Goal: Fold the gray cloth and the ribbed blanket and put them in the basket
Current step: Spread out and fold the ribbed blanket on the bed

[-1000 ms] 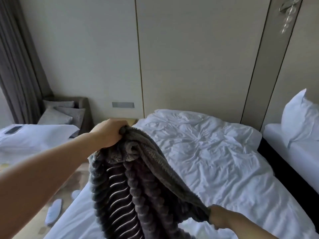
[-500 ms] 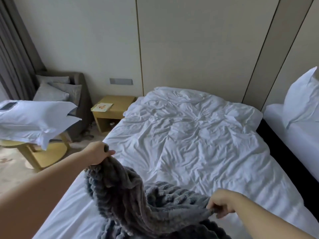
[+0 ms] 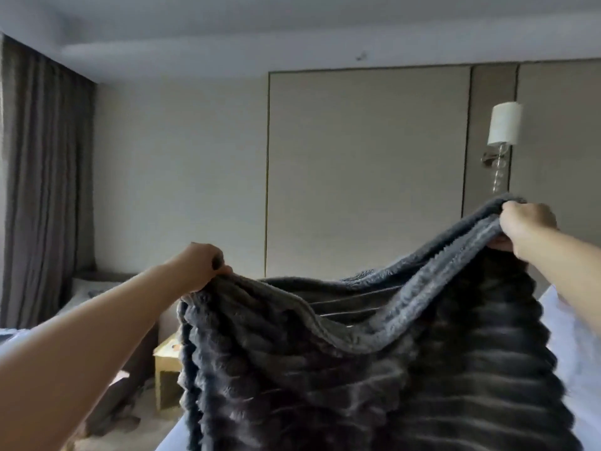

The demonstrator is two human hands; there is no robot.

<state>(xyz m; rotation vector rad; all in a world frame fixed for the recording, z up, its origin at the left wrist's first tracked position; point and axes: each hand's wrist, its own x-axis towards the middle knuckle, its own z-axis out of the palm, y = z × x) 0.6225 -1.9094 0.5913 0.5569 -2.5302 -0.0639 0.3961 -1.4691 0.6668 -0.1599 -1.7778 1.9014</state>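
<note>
Head view shows the blanket [image 3: 357, 369] held up in the air in front of the bed [image 3: 585, 369], stretched between both arms. The left grip [image 3: 201, 265] is closed on one top corner, fingers curled round the bunched edge. The right grip [image 3: 527, 226], higher up, clutches the other corner. The top edge sags between them, and a fleecy fold hangs forward. To fold it well, I would level both corners, pull the edge taut, shake it so the ribs hang straight, then bring corner to corner. Basket and gray cloth are out of sight. No label, brand or writing can be read.
</note>
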